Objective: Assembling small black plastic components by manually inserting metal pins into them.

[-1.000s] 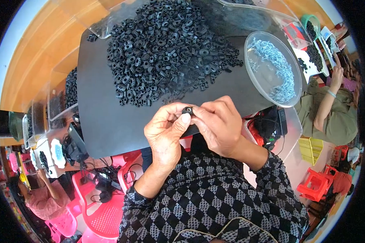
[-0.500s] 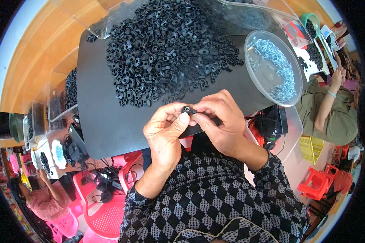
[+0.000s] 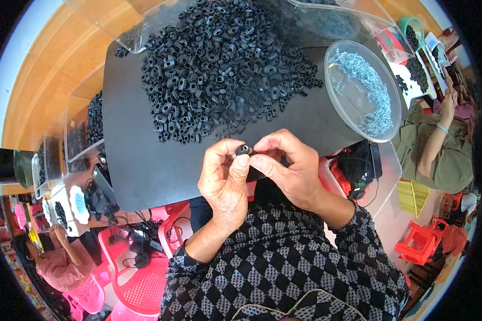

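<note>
Dark and smooth, a tabletop [image 3: 139,166] bears a large heap of small black parts [image 3: 219,75], with a clear round dish [image 3: 352,107] of tiny pale-blue pieces [image 3: 379,104] at its right side. Over the table's near edge, the left hand [image 3: 224,182] pinches one black part [image 3: 243,150] between thumb and fingers. The right hand [image 3: 294,174] has its thumb and forefinger tips just beside that part; whether they grip anything, I cannot tell.
</note>
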Available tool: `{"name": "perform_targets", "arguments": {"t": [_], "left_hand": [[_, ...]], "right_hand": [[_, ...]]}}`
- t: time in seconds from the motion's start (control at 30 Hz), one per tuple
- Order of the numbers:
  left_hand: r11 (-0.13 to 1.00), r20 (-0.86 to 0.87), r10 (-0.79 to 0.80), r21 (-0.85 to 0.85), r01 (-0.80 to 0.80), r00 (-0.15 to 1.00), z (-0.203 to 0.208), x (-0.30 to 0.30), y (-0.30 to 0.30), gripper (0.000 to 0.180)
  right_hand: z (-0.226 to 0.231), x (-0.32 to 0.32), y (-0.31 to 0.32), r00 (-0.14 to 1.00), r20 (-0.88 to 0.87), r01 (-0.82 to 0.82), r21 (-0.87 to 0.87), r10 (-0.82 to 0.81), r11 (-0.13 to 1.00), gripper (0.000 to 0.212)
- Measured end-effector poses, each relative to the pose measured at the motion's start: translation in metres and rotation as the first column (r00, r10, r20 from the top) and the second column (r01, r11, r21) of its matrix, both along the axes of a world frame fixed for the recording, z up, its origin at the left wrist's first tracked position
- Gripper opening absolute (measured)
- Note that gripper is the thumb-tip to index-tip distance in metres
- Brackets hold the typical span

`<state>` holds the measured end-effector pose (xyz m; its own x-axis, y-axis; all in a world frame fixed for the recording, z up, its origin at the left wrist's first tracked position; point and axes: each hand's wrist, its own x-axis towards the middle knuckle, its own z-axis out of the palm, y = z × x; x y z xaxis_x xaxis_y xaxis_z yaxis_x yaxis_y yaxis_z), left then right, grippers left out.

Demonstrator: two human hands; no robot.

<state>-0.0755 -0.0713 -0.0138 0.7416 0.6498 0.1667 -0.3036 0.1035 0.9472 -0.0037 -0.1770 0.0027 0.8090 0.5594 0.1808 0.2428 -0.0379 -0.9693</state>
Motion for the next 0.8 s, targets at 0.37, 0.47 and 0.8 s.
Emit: {"name": "perform_targets", "arguments": {"t": [0.37,0.47,0.8], "left_hand": [[0.983,0.031,-0.073,-0.168,0.077,0.997,0.006,0.001,-0.001,0.021],[0.98,0.023,-0.083,-0.181,0.085,0.996,0.002,0.001,0.0,0.018],[0.98,0.006,-0.111,-0.168,0.11,0.994,0.002,0.0,0.0,0.018]], "right_hand": [[-0.002,0.004,-0.002,0.994,-0.107,0.023,0.091,-0.013,0.996,0.015],[-0.001,0.004,0.0,0.996,0.069,0.061,0.019,-0.062,0.998,0.016],[-0.002,-0.001,-0.001,0.911,0.41,0.053,-0.004,-0.046,0.999,0.022]]}}
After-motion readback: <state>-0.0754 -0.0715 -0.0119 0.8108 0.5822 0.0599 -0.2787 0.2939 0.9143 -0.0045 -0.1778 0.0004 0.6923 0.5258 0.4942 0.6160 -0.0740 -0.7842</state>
